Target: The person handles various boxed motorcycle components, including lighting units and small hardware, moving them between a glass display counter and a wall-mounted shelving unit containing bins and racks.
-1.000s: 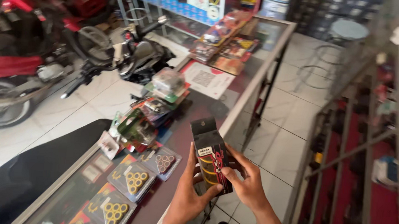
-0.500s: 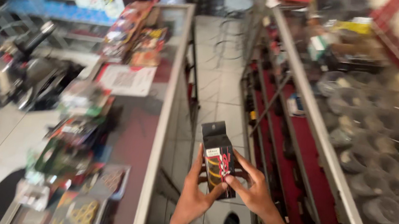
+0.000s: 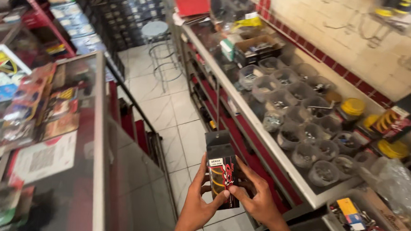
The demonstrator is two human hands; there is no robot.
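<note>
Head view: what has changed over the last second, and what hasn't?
The view has swung from the glass display counter on the left to the shelf of clear plastic tubs on the right. Both hands, left hand and right hand, still hold the same black packaged part upright.

A narrow aisle of pale floor tiles [image 3: 177, 123] ran between a glass-topped display counter [image 3: 96, 138] on the left and a long red-trimmed shelf [image 3: 261, 132] on the right, crowded with clear plastic tubs [image 3: 303, 134] of small parts. A round metal stool [image 3: 156, 33] stood far down the aisle before dark stacked drawers [image 3: 126, 13]. The right-hand wall [image 3: 341, 29] was cream tile edged in red, under soft daylight.
</note>
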